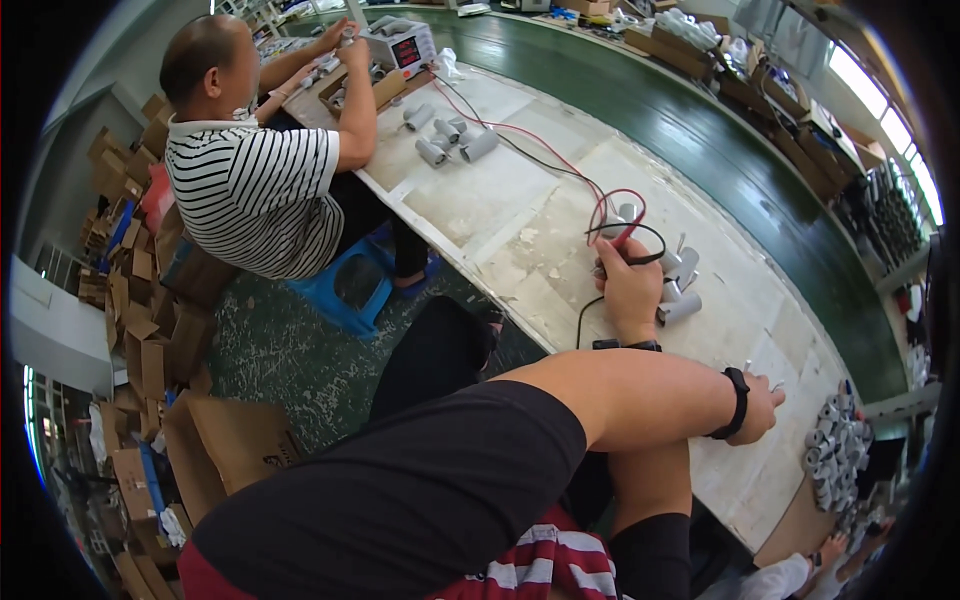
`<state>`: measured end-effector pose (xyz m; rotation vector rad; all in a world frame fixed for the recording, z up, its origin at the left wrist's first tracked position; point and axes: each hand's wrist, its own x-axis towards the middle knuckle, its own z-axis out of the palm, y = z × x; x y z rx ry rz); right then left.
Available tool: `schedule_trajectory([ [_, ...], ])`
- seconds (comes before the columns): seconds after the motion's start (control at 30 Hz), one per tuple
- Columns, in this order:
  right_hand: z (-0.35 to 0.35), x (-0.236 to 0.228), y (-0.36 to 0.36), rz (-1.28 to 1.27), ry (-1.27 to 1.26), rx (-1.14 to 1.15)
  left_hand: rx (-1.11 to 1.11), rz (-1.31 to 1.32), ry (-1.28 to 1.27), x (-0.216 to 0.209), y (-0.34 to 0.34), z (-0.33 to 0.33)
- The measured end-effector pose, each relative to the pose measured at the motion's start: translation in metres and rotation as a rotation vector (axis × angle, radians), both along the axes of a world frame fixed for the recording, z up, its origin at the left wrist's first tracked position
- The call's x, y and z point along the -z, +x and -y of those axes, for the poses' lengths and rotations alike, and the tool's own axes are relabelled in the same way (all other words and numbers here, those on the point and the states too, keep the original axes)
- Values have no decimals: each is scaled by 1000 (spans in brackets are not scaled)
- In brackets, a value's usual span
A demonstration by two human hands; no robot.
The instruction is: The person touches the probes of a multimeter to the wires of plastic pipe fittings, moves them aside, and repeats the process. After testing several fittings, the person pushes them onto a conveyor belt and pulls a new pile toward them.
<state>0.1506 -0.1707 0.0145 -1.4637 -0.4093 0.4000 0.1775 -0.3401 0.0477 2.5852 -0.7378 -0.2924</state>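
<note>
My right hand, with a dark watch at its wrist, is closed around the red and black test probes. Their leads loop above the fingers. Grey cylinders stand and lie just right of this hand, and others lie beyond it. My left arm crosses over the right one. My left hand, wearing a black wristband, is down at the tabletop on the right. Its fingers are bent and mostly hidden; small pale bits show at their tips, too small to name.
The leads run along the white worktable to a power supply. Several grey cylinders lie mid-table; a pile sits at right. Another person in stripes works at left near a blue stool. Cardboard boxes crowd the floor.
</note>
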Motion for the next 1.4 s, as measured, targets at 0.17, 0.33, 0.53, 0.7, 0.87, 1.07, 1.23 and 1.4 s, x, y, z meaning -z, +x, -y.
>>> schedule_trajectory([
  [0.17, -3, 0, -2, -15, -30, -28, -85, -51, 18, 1, 7, -16],
  [0.33, -2, -1, -2, 43, -54, 10, 72, 102, 123, -12, 10, -31],
  [0.53, -3, 0, -3, 47, -65, 9, 2, 139, 96, -7, 17, -37],
  [0.7, -15, 7, -9, 10, -82, 6, 1, 280, -91, -44, 5, -65],
  [0.87, -1, -5, 2, -78, -7, 2, 115, 528, -474, -137, -90, -116],
  [1.07, 0, -6, -2, -330, 321, 175, -155, 553, -306, -90, -165, -235],
  [1.23, 12, -11, 9, -143, 139, 47, -461, 252, 18, -37, -174, -325],
  [1.4, 27, -25, 6, -75, 244, 140, -309, 121, 218, -18, -130, -338],
])
